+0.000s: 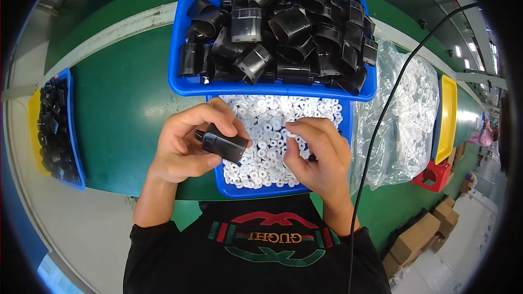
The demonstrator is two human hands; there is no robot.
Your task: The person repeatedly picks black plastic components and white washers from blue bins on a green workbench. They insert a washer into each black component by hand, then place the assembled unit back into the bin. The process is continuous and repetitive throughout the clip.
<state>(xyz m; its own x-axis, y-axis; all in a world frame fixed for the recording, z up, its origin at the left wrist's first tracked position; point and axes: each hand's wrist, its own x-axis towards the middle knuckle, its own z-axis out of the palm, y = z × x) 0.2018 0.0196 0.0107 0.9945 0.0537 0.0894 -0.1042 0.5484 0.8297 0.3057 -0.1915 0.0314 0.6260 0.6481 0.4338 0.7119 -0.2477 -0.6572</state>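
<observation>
My left hand (pixel 188 136) is closed round a black plastic housing (pixel 224 144), a short boxy piece with a small stub at its left end. Over a blue tray (pixel 256 190) full of small white rings (pixel 261 147), my right hand (pixel 321 152) pinches a white ring (pixel 292 135) between thumb and fingertips. A few centimetres of air separate the two hands. Behind them, a larger blue bin (pixel 175 65) heaped with glossy black plastic housings (pixel 248 24) overlaps the far edge of the ring tray.
A clear plastic bag (pixel 400 120) of white parts lies to the right, with a yellow tray (pixel 447 120) beyond it. At far left stands a blue tray (pixel 75 130) of black parts. A black cable (pixel 376 130) runs down on the right. Cardboard boxes (pixel 417 237) sit lower right.
</observation>
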